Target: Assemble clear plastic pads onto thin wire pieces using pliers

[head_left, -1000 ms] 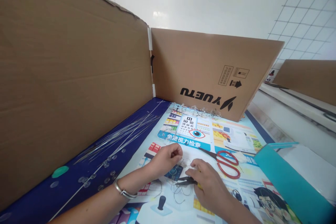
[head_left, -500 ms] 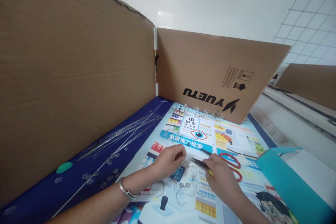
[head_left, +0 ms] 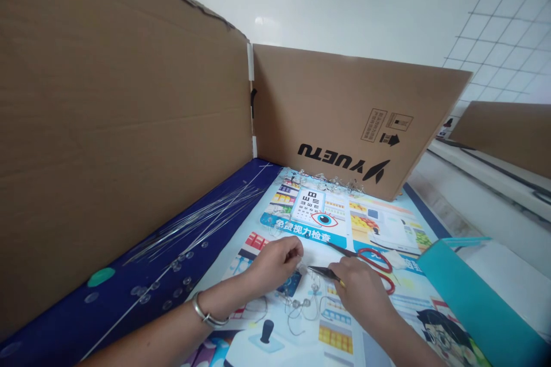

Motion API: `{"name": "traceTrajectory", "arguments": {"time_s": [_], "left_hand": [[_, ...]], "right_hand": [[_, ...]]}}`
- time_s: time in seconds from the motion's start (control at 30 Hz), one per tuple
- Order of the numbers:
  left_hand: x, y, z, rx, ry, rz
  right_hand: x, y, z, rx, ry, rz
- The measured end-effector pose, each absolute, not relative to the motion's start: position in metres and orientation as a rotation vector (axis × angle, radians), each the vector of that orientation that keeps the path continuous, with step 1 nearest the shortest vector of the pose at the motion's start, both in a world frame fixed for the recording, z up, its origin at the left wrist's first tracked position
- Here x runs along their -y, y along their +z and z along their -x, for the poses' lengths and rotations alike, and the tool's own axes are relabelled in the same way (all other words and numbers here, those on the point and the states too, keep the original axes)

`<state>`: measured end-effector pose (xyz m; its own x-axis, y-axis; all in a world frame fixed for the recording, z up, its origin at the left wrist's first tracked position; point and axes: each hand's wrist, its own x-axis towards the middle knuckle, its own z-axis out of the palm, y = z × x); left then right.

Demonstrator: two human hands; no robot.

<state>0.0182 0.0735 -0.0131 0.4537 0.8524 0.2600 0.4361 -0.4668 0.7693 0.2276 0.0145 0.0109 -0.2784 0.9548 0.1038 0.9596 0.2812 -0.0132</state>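
Note:
My left hand (head_left: 274, 264) is curled over a small transparent piece (head_left: 303, 269), pinching it at the fingertips, with a metal bangle (head_left: 205, 316) on the wrist. My right hand (head_left: 360, 291) grips black needle-nose pliers (head_left: 322, 272) with a yellow grip, their tips meeting that piece. Below the hands, thin wire loops with small transparent suction cups (head_left: 299, 302) lie on a printed paper sheet (head_left: 303, 235). Red-handled scissors (head_left: 373, 260) lie just beyond my right hand, partly hidden by it.
Left of the sheet, a dark blue mat (head_left: 129, 312) holds long metal rods (head_left: 202, 221) and scattered suction cups. Cardboard panels (head_left: 120, 109) stand at the left and back. A teal box (head_left: 477, 298) stands at the right.
My right hand has risen off the sheet with the pliers and moved toward my left hand. The pliers' tips now meet the small piece. My left hand and the scissors stay nearly still.

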Motion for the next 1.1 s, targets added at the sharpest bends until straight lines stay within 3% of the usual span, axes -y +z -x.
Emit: {"name": "traceTrajectory", "arguments": {"time_s": [0.63,1.1], "left_hand": [[-0.0697,-0.0103,-0.0184,-0.867,0.883,-2.102],[-0.0723,-0.0186,-0.0217,-1.021,0.985,-1.935]], "right_hand": [[-0.015,0.0125,-0.2276,2.399,-0.078,2.022],[-0.0143,0.0076,-0.2267,2.437,-0.091,1.95]]}}
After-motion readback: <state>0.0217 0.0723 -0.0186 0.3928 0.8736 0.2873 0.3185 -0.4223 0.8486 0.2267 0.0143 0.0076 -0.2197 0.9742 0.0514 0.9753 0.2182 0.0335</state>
